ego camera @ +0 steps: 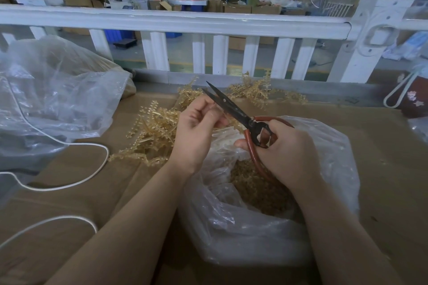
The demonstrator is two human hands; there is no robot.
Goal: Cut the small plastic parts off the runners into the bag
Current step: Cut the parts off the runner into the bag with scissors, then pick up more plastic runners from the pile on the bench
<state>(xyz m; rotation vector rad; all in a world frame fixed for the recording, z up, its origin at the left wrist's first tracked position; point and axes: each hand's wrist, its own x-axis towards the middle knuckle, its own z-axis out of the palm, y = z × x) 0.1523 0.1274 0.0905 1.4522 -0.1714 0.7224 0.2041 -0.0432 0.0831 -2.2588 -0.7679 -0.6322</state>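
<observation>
Right hand (pixel 283 150) curled through the reddish-brown loop handles of a pair of large black-bladed scissors (pixel 234 110), fingers wrapped round the lower loop, blades parted slightly and pointing up and away to the left. Left hand (pixel 196 129) raised beside the blades, fingertips pinched together on something thin and pale, too blurred to name, held right at the blade edges. Directly below both hands, an open clear plastic bag (pixel 333 169) on the brown cardboard-covered table (pixel 104 192), mouth spread wide, holding a heap of small amber plastic parts (pixel 254 190). Just beyond the left hand, a loose pile of amber comb-like plastic runners (pixel 152 132), more of the same scattered along the table's far edge near the white railing (pixel 176 22). Far left, a large crumpled clear plastic sack (pixel 53 95), partly filled. White cord (pixel 92 169) looping over the cardboard in front of that sack. In the distance past the railing, cardboard boxes and a seated person at a bench
</observation>
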